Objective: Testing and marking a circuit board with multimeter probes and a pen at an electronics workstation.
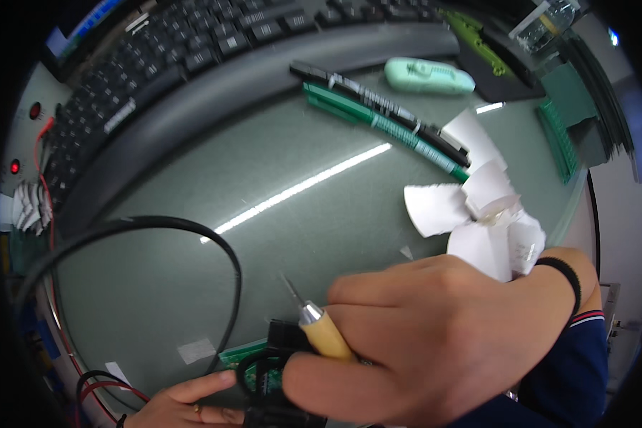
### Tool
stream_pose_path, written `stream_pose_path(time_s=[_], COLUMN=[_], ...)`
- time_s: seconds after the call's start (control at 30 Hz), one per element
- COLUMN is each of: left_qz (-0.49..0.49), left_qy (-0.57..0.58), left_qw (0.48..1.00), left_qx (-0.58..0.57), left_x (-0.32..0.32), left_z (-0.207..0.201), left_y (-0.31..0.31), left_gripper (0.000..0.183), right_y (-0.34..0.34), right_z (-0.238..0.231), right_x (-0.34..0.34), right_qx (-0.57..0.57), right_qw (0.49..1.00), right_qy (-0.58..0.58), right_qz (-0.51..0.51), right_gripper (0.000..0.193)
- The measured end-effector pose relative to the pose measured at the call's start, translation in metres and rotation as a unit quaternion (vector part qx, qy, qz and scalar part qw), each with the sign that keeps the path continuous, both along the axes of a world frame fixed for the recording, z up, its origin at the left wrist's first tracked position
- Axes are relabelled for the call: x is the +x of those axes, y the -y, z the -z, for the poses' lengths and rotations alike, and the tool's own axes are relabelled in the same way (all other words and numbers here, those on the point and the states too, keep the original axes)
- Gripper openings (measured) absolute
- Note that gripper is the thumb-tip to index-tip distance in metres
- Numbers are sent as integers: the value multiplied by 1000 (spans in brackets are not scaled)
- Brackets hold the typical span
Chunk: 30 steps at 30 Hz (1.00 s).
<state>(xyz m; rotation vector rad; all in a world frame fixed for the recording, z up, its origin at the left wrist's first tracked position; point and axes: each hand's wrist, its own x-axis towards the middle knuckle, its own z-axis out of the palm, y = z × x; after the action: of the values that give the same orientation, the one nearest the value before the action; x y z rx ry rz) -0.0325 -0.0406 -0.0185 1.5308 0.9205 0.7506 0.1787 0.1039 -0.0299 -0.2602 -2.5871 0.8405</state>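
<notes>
My right hand (428, 335) is closed around the yellow handle of an awl-like tool (324, 332) with a metal collar and a thin pointed tip. That tip points up and left above the desk mat. Below the fist lies a green circuit board (253, 359), partly covered by black parts and a short black cable loop (244, 371). From the lower edge my left hand (185, 408), with a ring on one finger, grips the board's left side. Its index fingertip rests by the board's edge; the thumb is hidden.
Crumpled white paper labels (488, 214) lie beside my right wrist. Beyond are a black pen (378, 103), a green pen (385, 128), a mint-green cutter (429, 76) and a black keyboard (192, 57). A thick black cable (225, 246) arcs across the left side of the green mat (299, 200).
</notes>
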Motion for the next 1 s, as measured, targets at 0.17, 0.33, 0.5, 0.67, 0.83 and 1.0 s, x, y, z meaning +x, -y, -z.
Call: stream_pose_path(time_s=[0.17,0.33,0.5,0.67,0.83,1.0], left_qz=[78,-193,-373,-374,-379,-399], left_qy=[6,215,-51,-214,-247,-140], left_qw=[995,951,908,881,876,883], left_qx=[-61,107,183,192,171,202], left_x=[-12,-20,-32,-38,-45,-40], left_z=[-15,-5,-11,-11,-2,-9], left_y=[-3,23,-19,-51,-55,-46], left_gripper=[54,60,55,48,47,46], right_y=[-19,-34,-54,-67,-26,28], right_z=[-12,-32,-33,-31,-59,-25], right_x=[9,7,4,13,16,0], right_qx=[-80,-81,-20,98,176,230], right_qw=[991,996,994,983,984,960], right_qy=[3,4,44,74,-17,33], right_qz=[-111,-38,95,134,34,-159], right_gripper=[21,23,18,22,27,54])
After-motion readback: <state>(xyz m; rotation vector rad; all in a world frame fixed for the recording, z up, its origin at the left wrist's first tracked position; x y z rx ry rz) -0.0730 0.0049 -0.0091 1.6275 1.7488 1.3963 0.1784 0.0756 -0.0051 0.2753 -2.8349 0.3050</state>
